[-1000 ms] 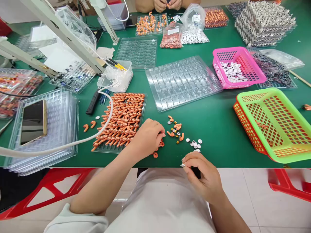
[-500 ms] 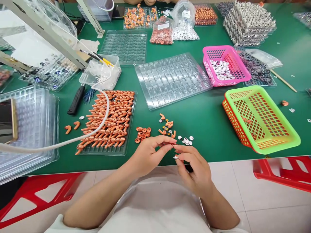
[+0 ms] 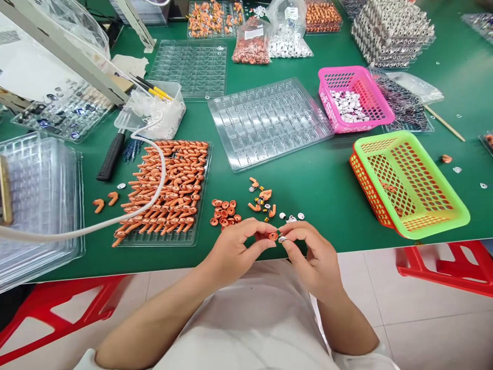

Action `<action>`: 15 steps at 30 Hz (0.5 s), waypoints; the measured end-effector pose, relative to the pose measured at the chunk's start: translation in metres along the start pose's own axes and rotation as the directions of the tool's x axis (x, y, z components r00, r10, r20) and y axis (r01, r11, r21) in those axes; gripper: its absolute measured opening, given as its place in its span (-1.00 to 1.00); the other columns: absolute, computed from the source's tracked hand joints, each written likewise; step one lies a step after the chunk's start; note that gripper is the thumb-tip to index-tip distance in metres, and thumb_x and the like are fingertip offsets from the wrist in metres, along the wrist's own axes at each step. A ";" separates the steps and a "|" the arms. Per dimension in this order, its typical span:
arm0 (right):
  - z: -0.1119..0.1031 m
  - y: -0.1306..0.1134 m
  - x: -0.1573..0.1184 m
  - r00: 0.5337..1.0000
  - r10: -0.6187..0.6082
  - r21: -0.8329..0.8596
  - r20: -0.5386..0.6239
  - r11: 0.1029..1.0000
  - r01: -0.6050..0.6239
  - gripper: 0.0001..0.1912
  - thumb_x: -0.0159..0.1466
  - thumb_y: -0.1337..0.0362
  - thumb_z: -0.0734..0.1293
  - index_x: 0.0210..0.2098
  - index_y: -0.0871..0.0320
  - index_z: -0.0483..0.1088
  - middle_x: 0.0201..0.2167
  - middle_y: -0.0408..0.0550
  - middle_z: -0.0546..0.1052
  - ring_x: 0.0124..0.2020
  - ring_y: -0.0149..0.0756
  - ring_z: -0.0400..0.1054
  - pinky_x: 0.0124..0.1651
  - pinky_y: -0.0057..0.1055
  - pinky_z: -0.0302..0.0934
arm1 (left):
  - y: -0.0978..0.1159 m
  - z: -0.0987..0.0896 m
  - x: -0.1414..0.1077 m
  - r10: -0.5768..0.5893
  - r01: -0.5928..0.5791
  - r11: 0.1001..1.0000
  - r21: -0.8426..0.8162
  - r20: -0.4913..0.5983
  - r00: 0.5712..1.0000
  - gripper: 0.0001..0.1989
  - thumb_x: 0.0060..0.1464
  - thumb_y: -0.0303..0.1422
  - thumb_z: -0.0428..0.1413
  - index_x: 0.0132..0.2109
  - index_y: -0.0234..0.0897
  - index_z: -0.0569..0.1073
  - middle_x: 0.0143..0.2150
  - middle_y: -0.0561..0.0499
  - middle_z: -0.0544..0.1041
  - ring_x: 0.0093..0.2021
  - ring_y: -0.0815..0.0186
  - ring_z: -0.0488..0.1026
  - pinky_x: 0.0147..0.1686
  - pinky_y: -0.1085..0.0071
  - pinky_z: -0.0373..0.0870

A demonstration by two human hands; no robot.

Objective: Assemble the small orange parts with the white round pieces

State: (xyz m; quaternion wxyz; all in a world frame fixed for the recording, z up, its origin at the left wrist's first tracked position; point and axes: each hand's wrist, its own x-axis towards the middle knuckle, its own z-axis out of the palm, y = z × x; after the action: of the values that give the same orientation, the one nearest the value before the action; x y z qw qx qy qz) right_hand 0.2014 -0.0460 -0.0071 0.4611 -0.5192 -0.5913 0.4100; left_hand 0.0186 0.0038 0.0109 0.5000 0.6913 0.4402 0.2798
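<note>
Between the thumb and index finger of my left hand is a small round orange cap, its holed face towards me. My right hand pinches a small white disc close beside the cap; whether the two touch I cannot tell. Just beyond my left hand lies a pile of orange caps. Several loose orange hooked shells lie with small yellow and dark bits in front of my hands. White discs are scattered past my right fingers.
A clear tray full of orange stemmed shells stands left, crossed by a white cable. Farther off lies a clear moulded tray. To the right are a pink basket with white discs and a green basket nested in an orange one.
My left fingers have turned the orange cap so its face shows. The white disc in my right hand has come up beside it. The whole view has shifted slightly.
</note>
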 end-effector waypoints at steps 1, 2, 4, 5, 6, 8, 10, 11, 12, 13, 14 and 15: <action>-0.001 -0.001 0.003 1.000 0.001 -0.005 0.024 1.000 -0.001 -0.88 0.32 0.43 0.29 -0.26 0.08 0.39 -0.19 -0.06 0.50 -0.12 -0.27 0.40 -0.05 -0.28 0.28 | -0.001 0.001 -0.001 0.038 -0.038 0.999 0.015 -0.004 0.999 -0.88 0.14 -0.50 0.18 -0.16 -0.29 0.57 -0.30 0.02 0.61 -0.31 0.38 0.52 -0.25 0.49 0.45; -0.002 -0.001 0.005 0.999 -0.002 -0.012 0.047 1.000 0.002 -0.90 0.32 0.42 0.29 -0.27 0.08 0.39 -0.22 -0.06 0.48 -0.15 -0.28 0.39 -0.06 -0.29 0.27 | -0.002 0.001 -0.001 0.083 -0.082 0.996 0.035 -0.010 0.997 -0.86 0.14 -0.51 0.18 -0.15 -0.28 0.56 -0.30 0.02 0.61 -0.30 0.38 0.52 -0.25 0.50 0.45; -0.005 -0.002 0.009 0.996 -0.003 -0.027 0.089 1.000 0.005 -0.91 0.31 0.40 0.30 -0.31 0.09 0.37 -0.29 -0.09 0.44 -0.22 -0.30 0.35 -0.12 -0.32 0.25 | -0.005 0.003 -0.002 0.174 -0.172 0.982 0.083 -0.020 0.985 -0.84 0.14 -0.53 0.19 -0.12 -0.27 0.55 -0.29 0.03 0.62 -0.29 0.38 0.51 -0.24 0.49 0.45; -0.006 -0.002 0.011 0.994 0.004 -0.034 0.113 0.999 0.000 -0.90 0.31 0.40 0.29 -0.33 0.10 0.35 -0.32 -0.11 0.43 -0.25 -0.32 0.32 -0.15 -0.33 0.23 | -0.007 0.003 -0.002 0.214 -0.210 0.972 0.106 -0.024 0.977 -0.83 0.14 -0.53 0.19 -0.12 -0.27 0.55 -0.29 0.03 0.62 -0.29 0.38 0.51 -0.24 0.48 0.45; -0.007 -0.003 0.013 0.990 0.017 -0.042 0.142 0.999 -0.011 -0.89 0.31 0.39 0.29 -0.35 0.10 0.33 -0.35 -0.12 0.41 -0.29 -0.33 0.30 -0.18 -0.35 0.22 | -0.008 0.004 -0.002 0.247 -0.243 0.962 0.125 -0.023 0.969 -0.83 0.14 -0.53 0.18 -0.11 -0.27 0.55 -0.29 0.02 0.63 -0.29 0.37 0.51 -0.24 0.48 0.45; -0.010 -0.004 0.015 0.979 0.059 -0.067 0.197 0.997 -0.046 -0.88 0.31 0.39 0.28 -0.37 0.10 0.31 -0.40 -0.15 0.40 -0.34 -0.35 0.27 -0.22 -0.37 0.19 | -0.010 0.004 -0.002 0.290 -0.285 0.947 0.150 -0.014 0.957 -0.82 0.16 -0.53 0.17 -0.10 -0.26 0.54 -0.29 0.02 0.63 -0.29 0.36 0.50 -0.24 0.46 0.45; -0.011 -0.006 0.016 0.969 0.112 -0.091 0.221 0.991 -0.094 -0.87 0.30 0.39 0.28 -0.38 0.10 0.31 -0.43 -0.18 0.40 -0.37 -0.37 0.26 -0.25 -0.39 0.18 | -0.011 0.004 -0.002 0.309 -0.306 0.939 0.160 0.005 0.951 -0.81 0.17 -0.53 0.15 -0.08 -0.25 0.53 -0.28 0.02 0.63 -0.28 0.35 0.50 -0.24 0.44 0.45; -0.012 -0.007 0.017 0.965 0.140 -0.097 0.223 0.988 -0.121 -0.87 0.30 0.39 0.29 -0.39 0.10 0.31 -0.44 -0.18 0.40 -0.37 -0.38 0.26 -0.26 -0.41 0.18 | -0.012 0.004 -0.002 0.313 -0.312 0.937 0.160 0.015 0.950 -0.80 0.18 -0.53 0.14 -0.07 -0.25 0.53 -0.28 0.01 0.63 -0.28 0.35 0.49 -0.24 0.43 0.45; -0.013 -0.007 0.017 0.961 0.166 -0.098 0.221 0.984 -0.147 -0.87 0.29 0.39 0.29 -0.39 0.10 0.31 -0.44 -0.19 0.40 -0.38 -0.38 0.26 -0.27 -0.42 0.18 | -0.012 0.003 -0.002 0.317 -0.316 0.935 0.159 0.023 0.948 -0.80 0.18 -0.53 0.14 -0.07 -0.25 0.52 -0.28 0.01 0.63 -0.28 0.35 0.49 -0.24 0.43 0.45; -0.013 -0.008 0.017 0.957 0.188 -0.096 0.220 0.981 -0.171 -0.88 0.29 0.39 0.29 -0.39 0.10 0.31 -0.45 -0.19 0.41 -0.38 -0.38 0.27 -0.29 -0.44 0.18 | -0.012 0.003 -0.002 0.320 -0.320 0.934 0.158 0.029 0.947 -0.80 0.19 -0.54 0.13 -0.07 -0.25 0.52 -0.27 0.01 0.63 -0.28 0.34 0.49 -0.24 0.43 0.45; -0.013 -0.009 0.017 0.954 0.204 -0.095 0.219 0.978 -0.188 -0.88 0.29 0.39 0.29 -0.39 0.10 0.32 -0.45 -0.19 0.41 -0.38 -0.39 0.28 -0.30 -0.45 0.19 | -0.012 0.003 -0.002 0.323 -0.324 0.933 0.156 0.034 0.946 -0.80 0.19 -0.54 0.12 -0.06 -0.25 0.52 -0.27 0.00 0.63 -0.28 0.34 0.48 -0.25 0.42 0.44; -0.014 -0.009 0.017 0.952 0.212 -0.097 0.220 0.976 -0.195 -0.88 0.29 0.39 0.29 -0.39 0.10 0.32 -0.45 -0.19 0.42 -0.38 -0.39 0.28 -0.31 -0.45 0.19 | -0.012 0.003 -0.002 0.325 -0.326 0.932 0.155 0.037 0.945 -0.79 0.20 -0.54 0.12 -0.05 -0.26 0.52 -0.27 0.00 0.63 -0.28 0.34 0.48 -0.25 0.42 0.44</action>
State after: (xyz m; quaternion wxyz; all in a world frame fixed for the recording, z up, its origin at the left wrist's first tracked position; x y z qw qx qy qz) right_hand 0.2118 -0.0297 0.0068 0.3255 -0.5434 -0.5987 0.4903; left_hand 0.0165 0.0017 -0.0009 0.3922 0.7939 0.3380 0.3189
